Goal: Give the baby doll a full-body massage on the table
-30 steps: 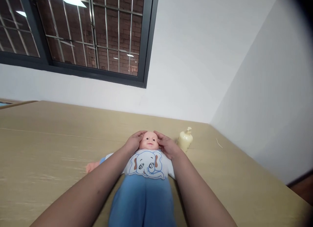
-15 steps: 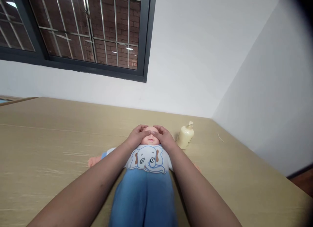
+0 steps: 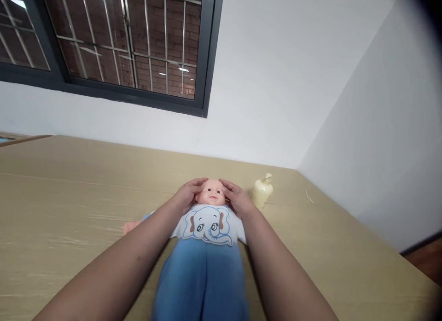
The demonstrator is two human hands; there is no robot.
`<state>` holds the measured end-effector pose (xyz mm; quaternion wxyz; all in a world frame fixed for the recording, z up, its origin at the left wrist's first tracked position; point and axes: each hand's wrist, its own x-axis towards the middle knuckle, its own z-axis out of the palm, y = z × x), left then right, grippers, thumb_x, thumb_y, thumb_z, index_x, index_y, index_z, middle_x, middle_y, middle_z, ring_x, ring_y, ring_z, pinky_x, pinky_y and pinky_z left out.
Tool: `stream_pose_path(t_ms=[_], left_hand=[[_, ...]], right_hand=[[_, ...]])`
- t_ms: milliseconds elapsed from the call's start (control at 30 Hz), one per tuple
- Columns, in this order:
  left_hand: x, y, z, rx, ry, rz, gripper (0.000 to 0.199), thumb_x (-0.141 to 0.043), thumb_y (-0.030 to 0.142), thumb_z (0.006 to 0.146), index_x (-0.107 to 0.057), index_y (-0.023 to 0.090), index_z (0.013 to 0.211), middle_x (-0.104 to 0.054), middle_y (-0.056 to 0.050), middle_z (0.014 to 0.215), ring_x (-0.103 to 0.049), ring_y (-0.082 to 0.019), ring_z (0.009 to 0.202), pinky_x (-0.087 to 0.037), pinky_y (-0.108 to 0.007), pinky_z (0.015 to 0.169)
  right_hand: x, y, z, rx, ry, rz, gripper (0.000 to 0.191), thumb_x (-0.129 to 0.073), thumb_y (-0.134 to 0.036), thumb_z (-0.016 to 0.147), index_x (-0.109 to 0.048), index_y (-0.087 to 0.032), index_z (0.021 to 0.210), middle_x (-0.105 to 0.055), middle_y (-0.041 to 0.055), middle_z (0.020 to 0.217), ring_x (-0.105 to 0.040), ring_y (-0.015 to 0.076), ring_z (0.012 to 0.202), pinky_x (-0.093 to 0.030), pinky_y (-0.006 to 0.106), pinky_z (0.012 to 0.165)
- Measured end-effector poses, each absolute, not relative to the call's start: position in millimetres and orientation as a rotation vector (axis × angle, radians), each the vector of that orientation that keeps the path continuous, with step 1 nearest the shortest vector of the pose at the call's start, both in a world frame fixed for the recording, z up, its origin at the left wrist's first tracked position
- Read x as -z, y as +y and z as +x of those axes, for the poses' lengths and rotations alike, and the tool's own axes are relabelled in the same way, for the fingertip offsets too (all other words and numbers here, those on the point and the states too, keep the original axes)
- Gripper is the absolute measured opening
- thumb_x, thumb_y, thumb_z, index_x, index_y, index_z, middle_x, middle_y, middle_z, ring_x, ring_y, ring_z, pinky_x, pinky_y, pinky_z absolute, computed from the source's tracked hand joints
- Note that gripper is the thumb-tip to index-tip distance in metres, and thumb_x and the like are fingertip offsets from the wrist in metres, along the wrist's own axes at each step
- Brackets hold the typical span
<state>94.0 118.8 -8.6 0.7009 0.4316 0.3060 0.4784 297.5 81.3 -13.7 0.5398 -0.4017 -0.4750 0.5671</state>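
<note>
Pale wood tabletop (image 3: 69,210) with my baby doll (image 3: 210,219) lying face-up near the far right corner. My left hand (image 3: 186,197) and right hand (image 3: 235,200) cup each side of its head, fingers loosely curved against it. Cream pump bottle (image 3: 261,192) stands just beside my right hand.

- We see a baby doll (image 3: 209,229) lying on its back on the light wooden tabletop, head pointing away from us toward the wall; its face is uncovered and turned up.
- Its head is bare and pink, cupped at both temples, our left hand (image 3: 187,196) on one side and our right hand (image 3: 236,200) on the other, fingers resting along the brow.
- It wears a white top printed with a blue elephant, and blue trousers running toward us; one pink arm pokes out on the left, lying flat on the wood.
</note>
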Motion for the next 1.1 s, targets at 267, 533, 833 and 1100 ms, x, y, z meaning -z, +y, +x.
stream_pose_path(t_ms=[267, 533, 833, 1100], left_hand=[[7, 116, 94, -1.079, 0.658, 0.971, 0.048, -0.08, 0.021, 0.063, -0.072, 0.016, 0.11, -0.072, -0.014, 0.115, -0.071, -0.028, 0.094, -0.058, -0.037, 0.079], [-7, 108, 96, -1.073, 0.897, 1.143, 0.038, -0.083, 0.032, 0.062, -0.074, 0.015, 0.095, -0.076, -0.01, 0.089, -0.07, -0.025, 0.077, -0.052, -0.031, 0.066], [-18, 104, 102, -1.021, 1.219, 1.355, 0.031, -0.08, 0.044, 0.066, -0.072, 0.017, 0.078, -0.074, -0.009, 0.077, -0.068, -0.028, 0.077, -0.046, -0.03, 0.062], [-6, 112, 108, -1.138, 1.371, 1.376, 0.028, -0.082, 0.044, 0.069, -0.07, 0.022, 0.082, -0.072, -0.008, 0.083, -0.065, -0.031, 0.09, -0.044, -0.032, 0.074]], right_hand=[[6, 72, 306, -1.459, -1.202, -0.804, 0.061, -0.087, -0.034, 0.072, -0.063, -0.03, 0.129, -0.058, 0.0055, 0.145, -0.059, 0.0265, 0.126, -0.049, 0.044, 0.105], [12, 80, 299, -1.334, -1.217, -1.105, 0.053, -0.076, -0.047, 0.079, -0.061, -0.028, 0.126, -0.071, 0.0069, 0.117, -0.069, 0.024, 0.101, -0.055, 0.039, 0.087], [9, 91, 287, -1.112, -1.262, -1.31, 0.041, -0.076, -0.054, 0.076, -0.072, -0.024, 0.104, -0.075, 0.0063, 0.104, -0.065, 0.0289, 0.106, -0.051, 0.04, 0.092], [15, 97, 280, -1.015, -1.233, -1.334, 0.039, -0.07, -0.06, 0.079, -0.073, -0.025, 0.099, -0.075, 0.0071, 0.101, -0.063, 0.0316, 0.11, -0.045, 0.046, 0.101]])
